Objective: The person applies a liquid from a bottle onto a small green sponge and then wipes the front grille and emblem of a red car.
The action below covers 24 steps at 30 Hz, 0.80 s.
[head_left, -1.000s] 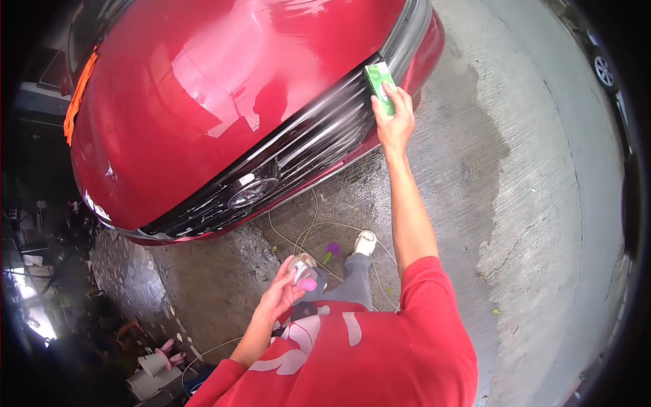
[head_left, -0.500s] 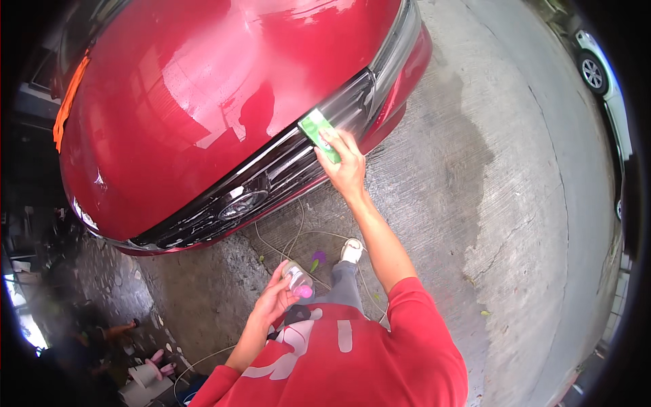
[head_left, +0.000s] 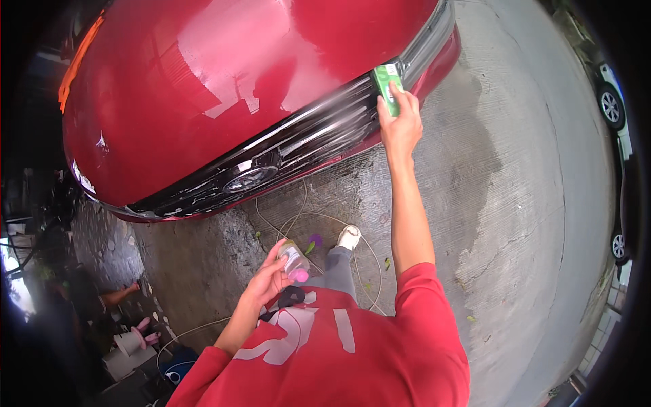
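Fingers of the right hand (head_left: 400, 125) lie flat and together over the lower end of a green sponge (head_left: 388, 87), pressing it against the dark front grille (head_left: 305, 146) of a red car (head_left: 237, 81). The sponge stands nearly on end, its upper part showing above the fingertips, just beside the chrome-edged corner of the grille and bumper. The right arm stretches straight out from a red sleeve (head_left: 427, 305).

Fingers of the left hand (head_left: 268, 281) curl round a small clear bottle with a pink cap (head_left: 295, 261), held low and close to the body; the bottle lies tilted, its pink end pointing away from the palm toward the person's grey trouser leg (head_left: 339, 271). This hand is closed on the bottle and is well apart from the sponge.

Beyond the bottle, past the fingertips, a white shoe (head_left: 349, 237) rests on wet concrete floor (head_left: 434, 190), and a thin pale hose (head_left: 298, 220) loops across the damp patch under the bumper. The car's emblem (head_left: 245, 180) sits in the grille well to the left of the sponge hand. An orange strip (head_left: 78, 64) shows on the far side of the bonnet. Far to the left of the bottle hand, in shade, stand a white bucket (head_left: 129, 342) and something pink (head_left: 142, 332).
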{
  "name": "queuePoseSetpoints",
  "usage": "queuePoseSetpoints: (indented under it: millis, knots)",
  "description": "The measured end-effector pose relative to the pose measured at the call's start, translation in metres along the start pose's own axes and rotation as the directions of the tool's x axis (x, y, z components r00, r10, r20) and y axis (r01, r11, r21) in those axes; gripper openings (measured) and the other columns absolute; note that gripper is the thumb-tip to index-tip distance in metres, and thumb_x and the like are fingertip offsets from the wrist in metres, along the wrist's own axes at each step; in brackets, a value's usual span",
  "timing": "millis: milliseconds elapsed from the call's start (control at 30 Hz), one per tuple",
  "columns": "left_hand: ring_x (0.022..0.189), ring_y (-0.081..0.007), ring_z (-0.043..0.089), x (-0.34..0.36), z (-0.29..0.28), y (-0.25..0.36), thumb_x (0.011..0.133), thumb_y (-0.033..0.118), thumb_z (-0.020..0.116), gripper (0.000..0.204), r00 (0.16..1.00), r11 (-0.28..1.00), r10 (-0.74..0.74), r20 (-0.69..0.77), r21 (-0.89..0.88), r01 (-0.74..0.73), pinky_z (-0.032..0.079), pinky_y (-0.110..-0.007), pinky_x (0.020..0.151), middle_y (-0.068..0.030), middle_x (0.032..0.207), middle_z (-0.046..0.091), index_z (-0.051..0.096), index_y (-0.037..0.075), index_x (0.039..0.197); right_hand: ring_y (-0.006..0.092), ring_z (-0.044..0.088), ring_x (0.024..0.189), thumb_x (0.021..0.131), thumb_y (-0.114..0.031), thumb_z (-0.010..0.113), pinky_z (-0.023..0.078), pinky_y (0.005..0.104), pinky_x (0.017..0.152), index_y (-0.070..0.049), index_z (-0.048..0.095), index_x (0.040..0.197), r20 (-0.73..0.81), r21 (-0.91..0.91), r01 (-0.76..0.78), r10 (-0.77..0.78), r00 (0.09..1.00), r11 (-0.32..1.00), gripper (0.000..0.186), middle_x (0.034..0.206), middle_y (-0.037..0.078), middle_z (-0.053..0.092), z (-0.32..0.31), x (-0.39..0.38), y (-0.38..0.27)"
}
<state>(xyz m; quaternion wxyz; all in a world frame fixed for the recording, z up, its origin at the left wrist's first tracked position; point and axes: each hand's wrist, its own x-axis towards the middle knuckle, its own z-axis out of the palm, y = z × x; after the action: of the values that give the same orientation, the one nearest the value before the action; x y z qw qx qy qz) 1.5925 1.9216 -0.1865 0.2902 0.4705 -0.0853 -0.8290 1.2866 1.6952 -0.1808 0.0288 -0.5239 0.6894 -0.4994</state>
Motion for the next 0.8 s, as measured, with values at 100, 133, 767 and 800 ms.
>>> queuePoseSetpoints:
  millis: [100, 133, 767, 800]
  knots:
    - [0.111, -0.0227, 0.064, -0.002, -0.017, -0.005, 0.101, 0.017, 0.051, 0.061, 1.0, 0.999, 0.009, 0.021, -0.042, -0.009, 0.061, -0.036, 0.081, -0.0089, 0.136, 0.053, 0.022, 0.02, 0.154, 0.0319, 0.069, 0.086, 0.084, -0.025, 0.071, 0.057, 0.0414, 0.07, -0.018, 0.069, 0.117, -0.044, -0.064, -0.071, 0.069, 0.997, 0.995, 0.034, 0.116, 0.011, 0.062, 0.006, -0.006, -0.019]
    - [0.111, -0.0224, 0.064, 0.0, -0.02, -0.01, 0.101, 0.016, 0.051, 0.061, 0.999, 0.998, -0.012, 0.033, -0.069, 0.015, 0.061, -0.036, 0.081, -0.0081, 0.134, 0.054, 0.022, 0.02, 0.154, 0.032, 0.068, 0.084, 0.081, -0.023, 0.073, 0.056, 0.0404, 0.071, -0.019, 0.068, 0.117, 0.009, 0.004, 0.007, -0.007, 1.0, 1.0, 0.036, 0.117, 0.01, 0.06, 0.02, -0.043, -0.051]
    - [0.095, -0.0157, 0.065, -0.099, -0.195, 0.068, 0.096, 0.021, 0.063, 0.064, 0.977, 0.95, 0.21, -0.025, -0.232, -0.21, 0.057, -0.031, 0.073, -0.003, 0.123, 0.059, 0.028, 0.024, 0.151, 0.0358, 0.062, 0.108, 0.084, -0.019, 0.072, 0.054, 0.0428, 0.085, -0.021, 0.065, 0.128, 0.393, 0.101, 0.27, -0.288, 0.873, 0.958, 0.045, 0.136, 0.012, 0.05, 0.133, -0.239, -0.274]
    - [0.096, -0.0159, 0.066, -0.107, -0.21, 0.072, 0.096, 0.022, 0.063, 0.065, 0.973, 0.944, 0.226, -0.051, -0.235, -0.231, 0.058, -0.031, 0.074, -0.0037, 0.122, 0.06, 0.028, 0.025, 0.151, 0.0358, 0.062, 0.108, 0.084, -0.019, 0.072, 0.054, 0.0428, 0.085, -0.021, 0.065, 0.128, 0.401, 0.099, 0.284, -0.3, 0.866, 0.954, 0.045, 0.136, 0.012, 0.05, 0.14, -0.243, -0.286]
